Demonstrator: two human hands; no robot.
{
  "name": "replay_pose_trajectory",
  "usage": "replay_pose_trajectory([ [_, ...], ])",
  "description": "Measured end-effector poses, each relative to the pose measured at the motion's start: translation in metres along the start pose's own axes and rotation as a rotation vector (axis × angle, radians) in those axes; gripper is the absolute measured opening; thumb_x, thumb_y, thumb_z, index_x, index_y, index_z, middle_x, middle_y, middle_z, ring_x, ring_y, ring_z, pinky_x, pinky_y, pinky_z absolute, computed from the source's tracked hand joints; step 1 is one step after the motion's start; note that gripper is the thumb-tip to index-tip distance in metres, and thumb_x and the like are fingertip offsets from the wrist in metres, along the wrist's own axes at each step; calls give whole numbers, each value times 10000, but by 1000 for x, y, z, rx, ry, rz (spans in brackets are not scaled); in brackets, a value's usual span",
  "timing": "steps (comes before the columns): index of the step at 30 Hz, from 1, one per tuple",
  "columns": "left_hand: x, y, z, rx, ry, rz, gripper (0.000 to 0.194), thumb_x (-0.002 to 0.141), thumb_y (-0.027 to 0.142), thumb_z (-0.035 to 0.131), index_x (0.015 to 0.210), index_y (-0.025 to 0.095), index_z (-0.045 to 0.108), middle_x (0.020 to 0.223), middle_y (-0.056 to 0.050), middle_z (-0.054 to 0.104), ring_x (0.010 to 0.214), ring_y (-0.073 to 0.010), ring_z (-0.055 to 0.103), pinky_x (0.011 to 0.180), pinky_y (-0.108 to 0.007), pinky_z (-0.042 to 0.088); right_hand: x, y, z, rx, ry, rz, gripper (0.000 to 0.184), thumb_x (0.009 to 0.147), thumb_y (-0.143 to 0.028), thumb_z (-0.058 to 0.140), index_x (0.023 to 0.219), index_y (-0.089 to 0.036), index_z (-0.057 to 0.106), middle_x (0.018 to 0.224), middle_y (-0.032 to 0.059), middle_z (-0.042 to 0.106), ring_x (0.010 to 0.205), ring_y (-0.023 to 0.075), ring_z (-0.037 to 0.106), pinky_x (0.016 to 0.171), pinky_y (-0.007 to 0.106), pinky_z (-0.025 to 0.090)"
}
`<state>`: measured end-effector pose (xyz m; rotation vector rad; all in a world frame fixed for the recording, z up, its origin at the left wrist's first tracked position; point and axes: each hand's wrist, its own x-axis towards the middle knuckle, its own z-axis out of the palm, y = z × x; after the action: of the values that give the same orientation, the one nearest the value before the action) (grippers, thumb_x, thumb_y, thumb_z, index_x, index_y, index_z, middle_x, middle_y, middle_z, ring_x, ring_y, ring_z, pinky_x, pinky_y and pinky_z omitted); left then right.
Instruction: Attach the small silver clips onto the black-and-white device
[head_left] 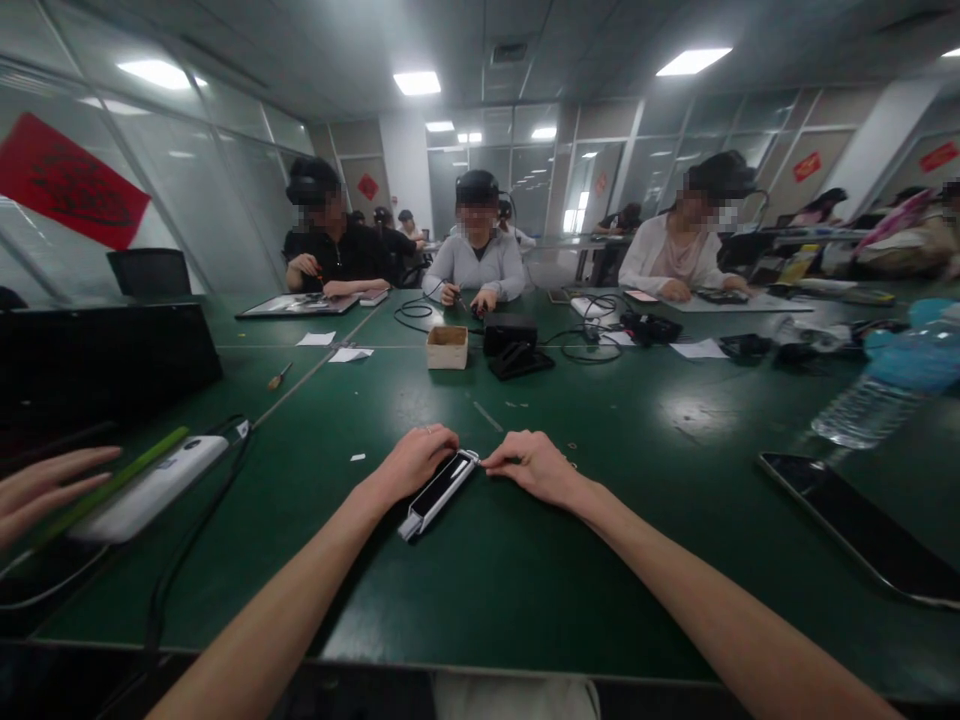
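Between left grip (416, 460) and right grip (534, 464), a narrow white-rimmed case (442, 495), far end held by both

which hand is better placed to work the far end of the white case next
Likely the right: the right hand has its fingers pinched by that end, while the left hand lies along the case, seemingly steadying it.

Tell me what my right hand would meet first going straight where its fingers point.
Your right hand would probably meet the far end of the white-edged case, just ahead, though depth there is unclear.
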<state>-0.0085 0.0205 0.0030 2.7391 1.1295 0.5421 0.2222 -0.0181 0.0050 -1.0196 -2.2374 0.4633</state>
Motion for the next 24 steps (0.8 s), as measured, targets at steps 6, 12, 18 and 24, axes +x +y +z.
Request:
replay_pose_trajectory([
  [6,2,-1,-1,-9,-17,23,158,897,159,446,917,191,599,895,-18,625,860,-163,585,784,-273,449,0,-4,-5,-37,-64,-44,121,785,-143,696,856,-229,743,812,5,721,748,134,631,756,271,445],
  [12,3,0,0,10,-36,25,168,901,146,439,939,193,596,900,-21,619,857,-162,580,785,-269,447,2,-9,-8,-112,-94,-49,111,796,-141,689,874,-212,725,838,13,707,786,144,607,784,289,414],
  [18,5,5,-3,63,-57,68,181,911,128,427,951,192,592,921,-34,613,867,-167,565,784,-271,436,4,-13,-13,-241,-175,-153,108,812,-94,653,846,-180,711,802,29,697,798,153,577,767,290,377],
  [24,7,12,-8,142,-89,152,199,902,74,412,928,180,578,884,-37,609,834,-174,542,784,-283,410,6,-24,-19,-503,-206,-310,144,875,-109,568,846,-170,695,883,62,696,871,187,526,747,316,329],
])
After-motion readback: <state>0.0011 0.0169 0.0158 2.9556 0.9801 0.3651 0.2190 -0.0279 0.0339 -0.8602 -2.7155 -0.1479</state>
